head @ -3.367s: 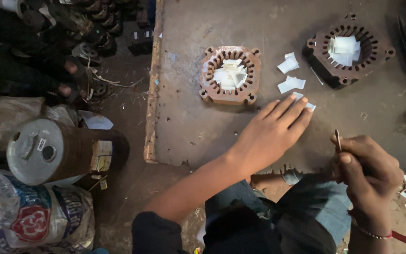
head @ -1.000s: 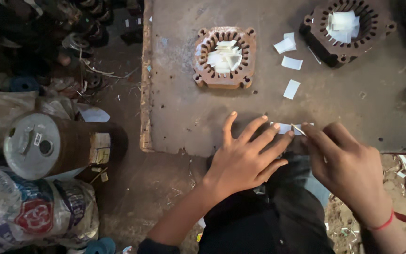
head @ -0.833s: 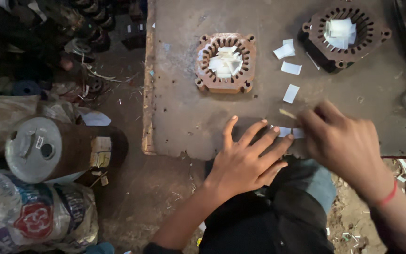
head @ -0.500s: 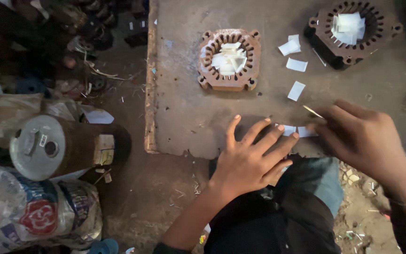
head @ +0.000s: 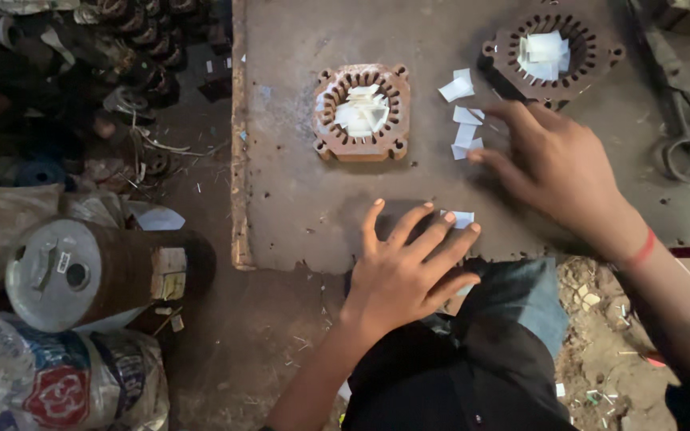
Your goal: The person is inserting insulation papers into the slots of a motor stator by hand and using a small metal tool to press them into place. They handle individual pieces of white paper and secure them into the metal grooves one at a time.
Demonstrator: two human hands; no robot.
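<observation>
My left hand [head: 413,267] lies flat near the front edge of the rusty metal plate [head: 297,199], fingers spread, with its fingertips on a small white paper slip [head: 463,217]. My right hand [head: 557,164] reaches over the plate with fingers apart, one fingertip touching the loose white slips [head: 466,134]. These slips lie between two rusty motor stators. The nearer stator [head: 361,112] has folded white paper in its bore. The far stator [head: 551,54] at top right is stuffed with white paper too. Neither hand holds anything that I can see.
A rusty metal canister [head: 69,271] lies on its side at the left, with a printed sack [head: 57,387] below it. Dark coils and wires [head: 129,56] are piled at top left. A looped metal tool [head: 684,152] rests at the plate's right side. My knee [head: 513,311] is under the front edge.
My right hand has moved from beside the left hand's slip up to the loose slips between the stators. The thin stick it held is no longer seen. My left hand stays flat.
</observation>
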